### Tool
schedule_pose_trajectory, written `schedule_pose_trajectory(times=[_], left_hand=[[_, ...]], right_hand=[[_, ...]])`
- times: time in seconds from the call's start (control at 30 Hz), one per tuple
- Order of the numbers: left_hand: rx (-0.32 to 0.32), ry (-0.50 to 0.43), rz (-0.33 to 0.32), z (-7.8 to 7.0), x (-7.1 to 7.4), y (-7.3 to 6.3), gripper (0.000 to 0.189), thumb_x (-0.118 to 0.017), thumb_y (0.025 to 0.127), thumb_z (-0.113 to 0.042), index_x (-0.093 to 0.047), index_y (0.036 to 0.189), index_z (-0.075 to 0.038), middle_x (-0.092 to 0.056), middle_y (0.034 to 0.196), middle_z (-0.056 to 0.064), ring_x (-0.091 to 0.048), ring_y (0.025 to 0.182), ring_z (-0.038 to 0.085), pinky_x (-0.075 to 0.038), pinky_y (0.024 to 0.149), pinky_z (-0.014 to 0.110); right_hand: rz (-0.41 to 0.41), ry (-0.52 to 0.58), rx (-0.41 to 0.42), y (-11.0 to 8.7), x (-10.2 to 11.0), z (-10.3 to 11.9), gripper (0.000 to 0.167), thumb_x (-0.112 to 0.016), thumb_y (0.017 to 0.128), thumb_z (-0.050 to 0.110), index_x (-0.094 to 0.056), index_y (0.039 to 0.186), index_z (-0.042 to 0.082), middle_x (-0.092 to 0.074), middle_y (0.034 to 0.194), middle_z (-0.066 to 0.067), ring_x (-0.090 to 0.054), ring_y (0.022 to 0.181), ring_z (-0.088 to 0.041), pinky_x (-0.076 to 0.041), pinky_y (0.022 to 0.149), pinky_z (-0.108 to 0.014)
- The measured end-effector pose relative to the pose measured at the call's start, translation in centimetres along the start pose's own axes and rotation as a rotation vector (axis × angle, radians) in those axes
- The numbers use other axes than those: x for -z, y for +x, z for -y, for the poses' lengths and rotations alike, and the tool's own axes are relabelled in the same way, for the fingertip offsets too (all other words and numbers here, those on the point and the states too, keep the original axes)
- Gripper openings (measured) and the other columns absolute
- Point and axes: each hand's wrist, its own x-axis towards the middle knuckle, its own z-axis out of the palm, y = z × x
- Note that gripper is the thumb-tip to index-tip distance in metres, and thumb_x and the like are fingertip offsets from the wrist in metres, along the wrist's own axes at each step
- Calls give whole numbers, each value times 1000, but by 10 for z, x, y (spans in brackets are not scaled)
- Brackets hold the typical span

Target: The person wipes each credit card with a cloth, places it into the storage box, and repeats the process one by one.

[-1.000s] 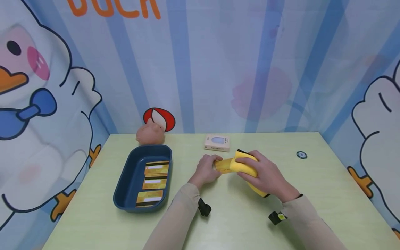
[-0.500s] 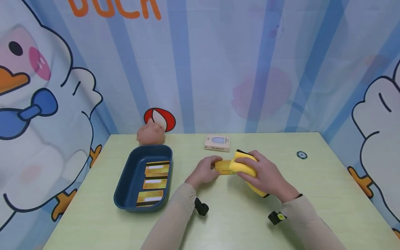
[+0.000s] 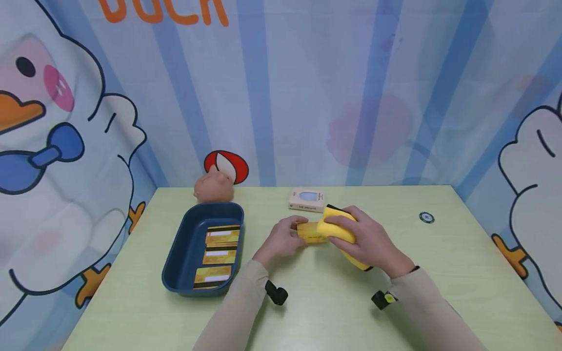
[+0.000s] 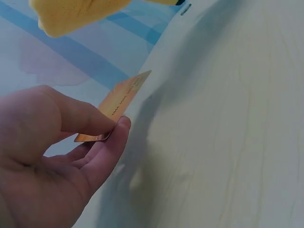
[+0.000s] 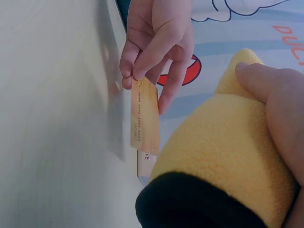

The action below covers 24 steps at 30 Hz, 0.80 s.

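My left hand [image 3: 279,239] pinches one end of a gold bank card [image 3: 309,233] between thumb and fingers. Embossed numbers run along the card [image 4: 122,97] in the left wrist view, where it is held at a tilt above the table. With curled fingers my right hand [image 3: 371,241] grips a soft yellow plush thing [image 3: 337,230] with black ends, its kind unclear. In the head view the plush overlaps the card's right end. Seen from the right wrist, the fuzzy yellow plush [image 5: 223,137] and the card [image 5: 145,118] show a small gap between them.
A dark blue tray [image 3: 172,261] on the left holds several gold cards [image 3: 219,255]. Behind it sits a pink piggy bank [image 3: 214,187]. A small pale box [image 3: 307,200] lies behind my hands, and a round poker chip [image 3: 427,217] lies at the right.
My left hand and the card have drawn slightly left and turned level. The right hand with the yellow plush has shifted a little left and up. Both holds are kept.
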Motion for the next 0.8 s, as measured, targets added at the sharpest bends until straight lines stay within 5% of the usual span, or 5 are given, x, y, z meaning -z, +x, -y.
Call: schedule_pose_trajectory(times=[0.27, 0.5, 0.8], left_hand=[[-49, -172, 37, -4, 13, -15, 57, -66, 91, 8, -59, 145, -7, -67, 137, 17, -71, 110, 26, -61, 91, 37], [-100, -245, 92, -8, 16, -28, 54, -65, 98, 5, -55, 149, -9, -75, 125, 15, -73, 107, 25, -61, 93, 38], [-92, -421, 132, -16, 19, -40, 61, -64, 96, 11, -51, 153, -6, -67, 137, 22, -72, 110, 29, -63, 90, 41]], right_hand=[[14, 34, 39, 14, -7, 5, 41, -80, 94, 31, -69, 133, 25, -59, 119, -6, -51, 79, -10, -50, 64, -30], [25, 43, 75, 23, -20, 13, 40, -83, 92, 33, -72, 129, 23, -61, 121, -7, -56, 87, -15, -54, 68, -34], [52, 28, 126, 29, -30, 22, 41, -83, 91, 33, -70, 129, 24, -61, 129, -12, -62, 100, -25, -57, 77, -43]])
